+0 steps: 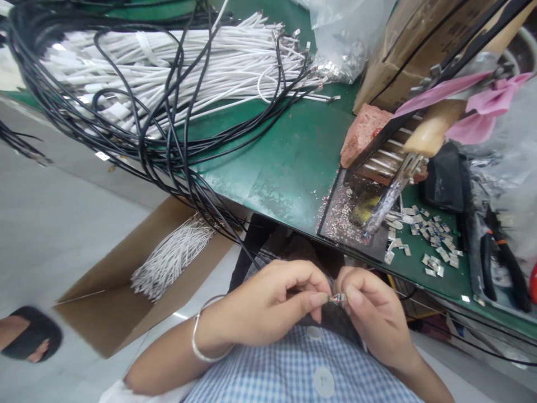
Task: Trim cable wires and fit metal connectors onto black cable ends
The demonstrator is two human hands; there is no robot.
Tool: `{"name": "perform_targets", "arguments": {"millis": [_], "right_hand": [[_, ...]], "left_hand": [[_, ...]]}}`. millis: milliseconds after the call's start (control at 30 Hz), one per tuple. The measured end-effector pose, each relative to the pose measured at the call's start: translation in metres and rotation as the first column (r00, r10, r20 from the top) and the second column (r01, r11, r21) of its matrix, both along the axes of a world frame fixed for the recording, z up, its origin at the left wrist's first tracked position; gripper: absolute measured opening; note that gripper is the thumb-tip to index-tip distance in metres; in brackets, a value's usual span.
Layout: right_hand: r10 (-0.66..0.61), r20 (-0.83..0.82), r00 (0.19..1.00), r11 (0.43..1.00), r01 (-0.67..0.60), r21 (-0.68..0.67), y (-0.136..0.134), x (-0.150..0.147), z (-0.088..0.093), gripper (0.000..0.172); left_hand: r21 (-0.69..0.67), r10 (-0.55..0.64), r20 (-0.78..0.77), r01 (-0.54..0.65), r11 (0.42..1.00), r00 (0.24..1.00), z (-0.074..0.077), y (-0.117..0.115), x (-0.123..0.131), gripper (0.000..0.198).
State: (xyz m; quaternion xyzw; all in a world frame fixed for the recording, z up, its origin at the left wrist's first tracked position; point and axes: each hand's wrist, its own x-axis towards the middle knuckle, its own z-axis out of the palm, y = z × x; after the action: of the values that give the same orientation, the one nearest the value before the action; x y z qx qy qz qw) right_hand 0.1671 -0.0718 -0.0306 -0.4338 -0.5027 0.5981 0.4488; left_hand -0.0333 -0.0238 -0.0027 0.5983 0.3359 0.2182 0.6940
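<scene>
Close to my body, just below the table edge, both hands meet at a small metal connector [339, 298] with thin coloured strands at its left side. My left hand [272, 302], a bangle [197, 336] round its wrist, pinches the strand side between thumb and forefinger. From the other side my right hand [375, 313] has thumb and fingertips closed on the connector's metal part. Fingers cover much of the piece, and any cable behind it is hidden. Several loose metal connectors [438, 238] lie on the table, beyond my right hand.
A soldering iron [384, 207] leans by a pink brick [363, 134] above a solder-strewn plate [350, 221]. White cables [235, 67] and looped black cables [168, 112] cover the table's left. Pliers [505, 260] lie right. A carton [100, 291] stands on the floor; another person's foot [36, 336] shows.
</scene>
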Motion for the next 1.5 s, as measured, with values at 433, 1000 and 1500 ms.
{"name": "perform_targets", "arguments": {"millis": [433,1000,1500], "right_hand": [[-0.016,-0.029,0.999,1.0,0.016,0.0,0.001,-0.004,0.001,0.027],[-0.454,0.391,0.801,0.779,0.143,0.611,0.018,0.002,0.004,0.022],[-0.563,0.34,0.753,0.685,0.195,0.702,0.031,0.004,0.011,0.021]], "left_hand": [[0.02,-0.023,-0.023,0.023,1.0,0.999,-0.001,0.001,0.0,0.021],[-0.243,0.122,0.092,-0.097,0.965,0.988,-0.01,0.029,0.023,0.027],[-0.169,0.143,0.085,-0.127,0.977,0.986,0.0,0.038,0.033,0.025]]}}
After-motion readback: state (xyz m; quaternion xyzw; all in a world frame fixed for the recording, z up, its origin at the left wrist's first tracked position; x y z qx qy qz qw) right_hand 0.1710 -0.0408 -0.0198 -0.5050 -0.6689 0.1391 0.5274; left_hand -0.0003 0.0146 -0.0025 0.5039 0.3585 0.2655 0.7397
